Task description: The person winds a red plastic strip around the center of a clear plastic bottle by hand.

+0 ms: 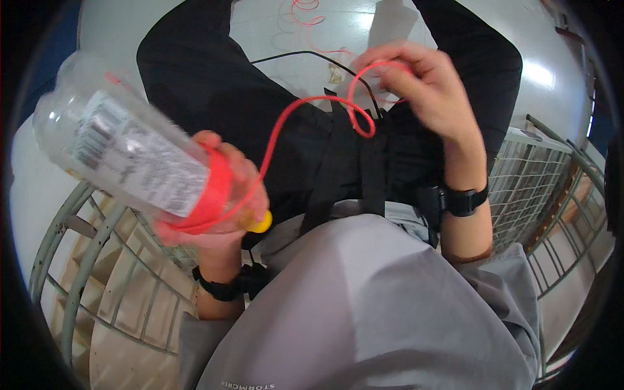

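Observation:
My left hand (239, 170) grips a clear plastic bottle (141, 156) near its neck, with the yellow cap (261, 222) pointing down toward my lap. The bottle bears a printed label. Red cord (214, 190) is wrapped around the bottle by my left hand. From there the cord arcs across my lap, makes a small loop and runs to my right hand (419, 83), whose thumb and fingers are closed on it. That hand is somewhat blurred. More red cord (312, 22) lies in loose coils beyond, on the pale surface between my legs.
A thin black cable (307, 52) crosses between my legs. Metal railings (78, 243) curve at the left, and more metal bars (560, 243) stand at the right, beside a wire mesh panel (521, 180). A small tan scrap (335, 73) lies on the pale surface.

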Tool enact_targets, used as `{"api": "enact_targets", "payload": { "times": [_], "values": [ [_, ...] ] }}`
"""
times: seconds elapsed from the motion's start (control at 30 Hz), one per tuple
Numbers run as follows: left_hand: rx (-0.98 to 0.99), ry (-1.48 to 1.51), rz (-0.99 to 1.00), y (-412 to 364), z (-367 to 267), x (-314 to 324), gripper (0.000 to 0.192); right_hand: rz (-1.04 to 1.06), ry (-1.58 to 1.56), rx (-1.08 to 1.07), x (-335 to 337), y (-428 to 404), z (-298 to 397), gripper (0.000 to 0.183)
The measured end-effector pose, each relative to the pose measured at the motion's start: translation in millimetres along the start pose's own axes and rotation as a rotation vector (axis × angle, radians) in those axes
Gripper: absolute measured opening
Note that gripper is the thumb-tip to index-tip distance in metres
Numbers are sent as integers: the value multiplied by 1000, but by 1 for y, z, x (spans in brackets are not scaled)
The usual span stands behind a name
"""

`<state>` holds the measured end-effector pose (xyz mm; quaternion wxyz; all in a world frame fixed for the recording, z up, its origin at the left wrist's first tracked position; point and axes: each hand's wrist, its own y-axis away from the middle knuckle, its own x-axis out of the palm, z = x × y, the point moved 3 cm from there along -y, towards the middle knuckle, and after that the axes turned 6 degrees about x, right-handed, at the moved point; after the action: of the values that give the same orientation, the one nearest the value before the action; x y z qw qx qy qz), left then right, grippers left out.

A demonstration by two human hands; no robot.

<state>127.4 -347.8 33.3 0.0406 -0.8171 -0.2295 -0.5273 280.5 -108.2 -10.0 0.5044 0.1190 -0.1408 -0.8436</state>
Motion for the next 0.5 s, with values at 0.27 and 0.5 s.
{"api": "enact_targets", "payload": {
  "times": [0.27,0.5],
  "values": [
    [19,-320,-218,13,-40,-21,103,-288,-110,-238,-67,25,13,21],
    [59,-262,-150,-7,-31,-34,103,-161,-453,-153,-58,20,-3,21]
  ]
}}
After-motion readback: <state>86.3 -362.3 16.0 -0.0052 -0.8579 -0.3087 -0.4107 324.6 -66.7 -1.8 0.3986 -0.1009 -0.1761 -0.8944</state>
